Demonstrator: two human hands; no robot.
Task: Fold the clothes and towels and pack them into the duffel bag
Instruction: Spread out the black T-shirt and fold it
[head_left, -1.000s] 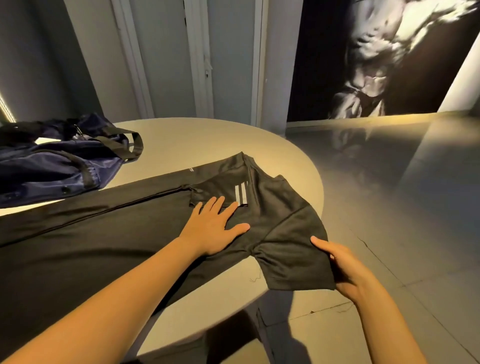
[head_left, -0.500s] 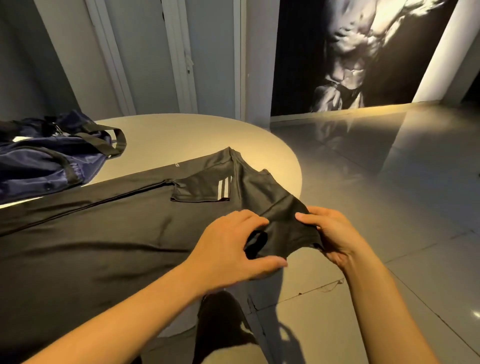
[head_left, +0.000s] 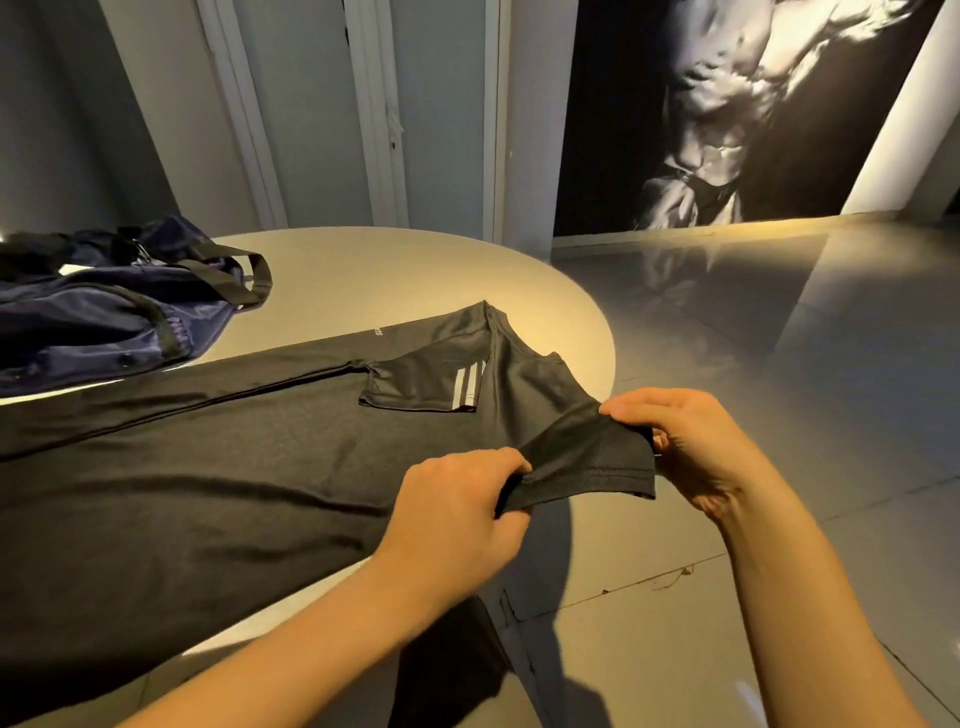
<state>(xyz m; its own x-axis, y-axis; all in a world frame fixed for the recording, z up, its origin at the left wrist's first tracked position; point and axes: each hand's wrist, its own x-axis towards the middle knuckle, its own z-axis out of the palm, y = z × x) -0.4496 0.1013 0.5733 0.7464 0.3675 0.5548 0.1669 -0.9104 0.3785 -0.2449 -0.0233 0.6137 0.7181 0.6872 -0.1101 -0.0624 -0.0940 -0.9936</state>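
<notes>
The black shirt (head_left: 208, 467) lies flat across the near half of the table (head_left: 389, 275), body running off toward the left edge, and one sleeve (head_left: 587, 457) sticks out past the right edge, where both hands have it. The left hand (head_left: 457, 514) pinches the near corner of the sleeve's hem with fingers curled around the fabric. The right hand (head_left: 691, 447) pinches the far corner between thumb and fingertips, so the sleeve is pulled taut between them, lifted just off the table. The fabric's kinda shiny and smooth, with a stitched hem. The other sleeve is folded in over the body, showing three white stripes (head_left: 465, 387). There's tiny white lettering near the shirt's far edge, too small to read. The navy duffel bag (head_left: 104, 317) with black straps slumps at the far left edge, just beside the shirt.
</notes>
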